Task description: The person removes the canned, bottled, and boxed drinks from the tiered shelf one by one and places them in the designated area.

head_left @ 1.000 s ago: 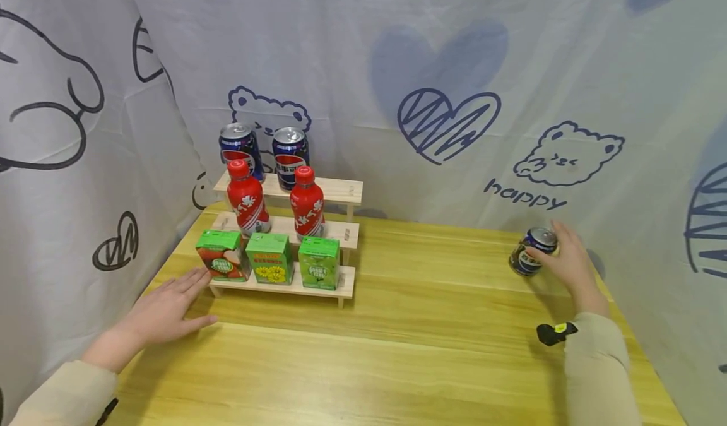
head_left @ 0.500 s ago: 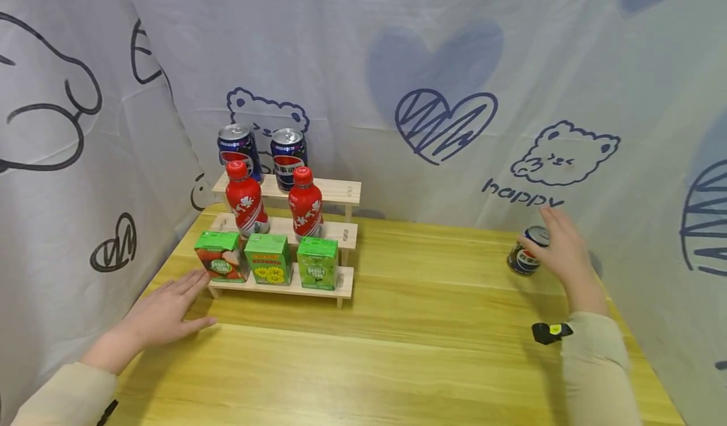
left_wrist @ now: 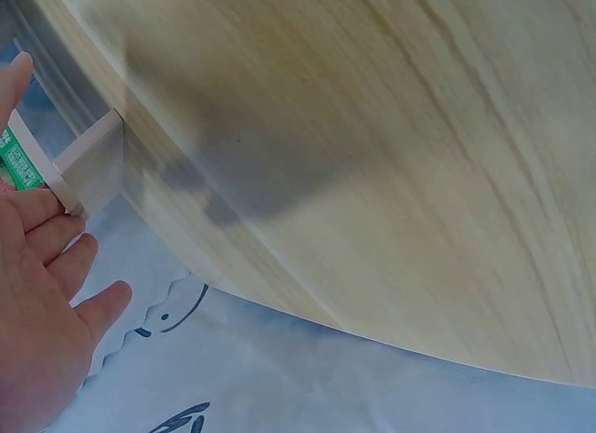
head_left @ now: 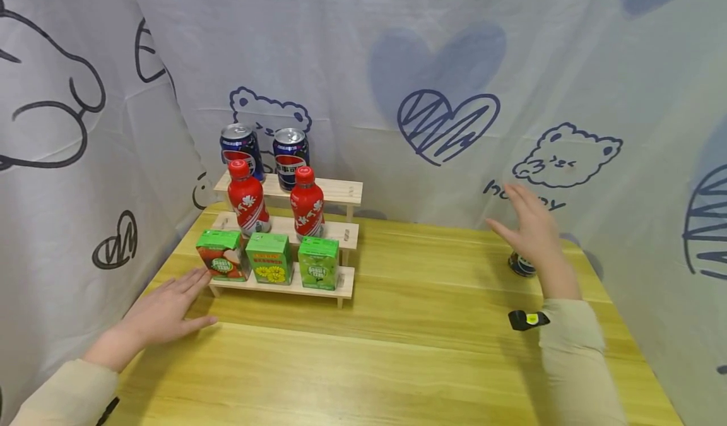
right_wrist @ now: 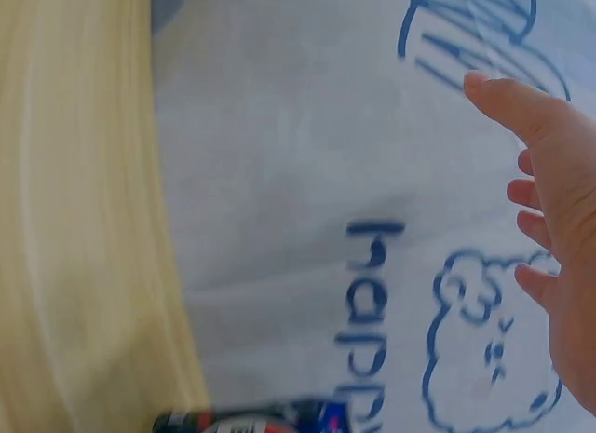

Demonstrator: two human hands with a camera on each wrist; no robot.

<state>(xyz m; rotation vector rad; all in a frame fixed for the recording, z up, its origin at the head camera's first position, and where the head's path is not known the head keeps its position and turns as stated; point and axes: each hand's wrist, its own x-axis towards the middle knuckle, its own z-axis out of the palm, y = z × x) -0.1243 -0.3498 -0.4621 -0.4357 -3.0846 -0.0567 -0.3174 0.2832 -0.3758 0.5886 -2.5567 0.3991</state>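
- Blue soda can (head_left: 520,266): it stands on the wooden table (head_left: 397,350) at the right of the head view, near the back edge and the curtain, mostly hidden behind the right wrist; only its lower part shows. In the right wrist view a strip of it lies along the bottom edge (right_wrist: 251,420).
- Right hand (head_left: 531,227): raised above the can with fingers spread and straight, holding nothing and not touching the can. In the right wrist view the fingers (right_wrist: 521,112) stand out against the printed curtain (head_left: 511,66).
- Left hand (head_left: 161,312): lies flat on the table at lower left, fingers straight and slightly apart, fingertips just beside the left end of the wooden tiered rack (head_left: 341,284). In the left wrist view the fingers (left_wrist: 56,237) reach the rack's bottom corner.
- Rack, left of centre: two blue cans (head_left: 265,151) on the top step, two red bottles (head_left: 275,199) on the middle step, three green drink cartons (head_left: 269,259) on the bottom step, all upright.
- A small black device (head_left: 525,319) sits at the right sleeve cuff.
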